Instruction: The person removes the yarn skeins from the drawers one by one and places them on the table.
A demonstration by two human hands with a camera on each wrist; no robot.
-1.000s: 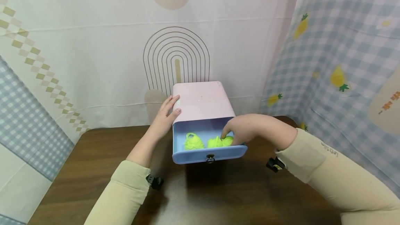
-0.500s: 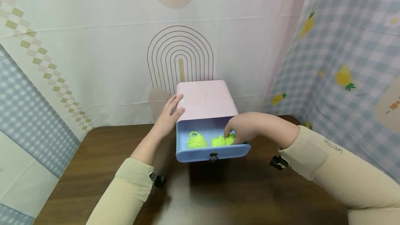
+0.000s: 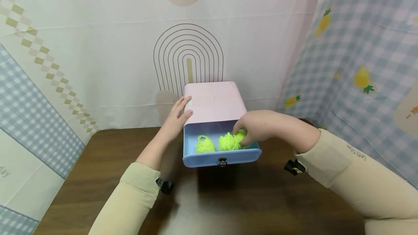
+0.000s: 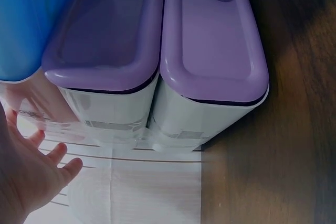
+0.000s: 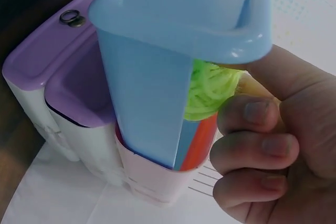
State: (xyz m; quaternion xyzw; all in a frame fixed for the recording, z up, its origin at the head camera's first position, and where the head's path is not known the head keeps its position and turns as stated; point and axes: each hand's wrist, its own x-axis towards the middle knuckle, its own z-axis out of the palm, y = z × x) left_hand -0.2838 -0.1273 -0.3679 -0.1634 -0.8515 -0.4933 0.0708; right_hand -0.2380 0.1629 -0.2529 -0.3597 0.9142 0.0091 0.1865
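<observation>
A pale blue drawer (image 3: 209, 160) is pulled out of a box with a pink top (image 3: 213, 102). Inside it, at the left, lies a neon yellow-green ball of yarn (image 3: 205, 145). My right hand (image 3: 261, 128) reaches over the drawer's right side, thumb and index finger pinching more yarn (image 3: 241, 136) of the same colour; whether this and the adjoining middle clump (image 3: 227, 142) are one ball or two, I cannot tell. The right wrist view shows the other fingers (image 5: 254, 145) curled beside the drawer. My left hand (image 3: 173, 122) rests against the box's left side, fingers extended.
Below the blue drawer, the left wrist view shows two closed purple drawers (image 4: 215, 35) with ring pulls, in white casings. The unit stands on a dark wooden table (image 3: 121, 177). A printed curtain (image 3: 107, 64) hangs right behind it.
My right hand has risen slightly, and the yarn at its fingers sits higher above the drawer front. The left hand keeps its place on the box. The head view has shifted a little.
</observation>
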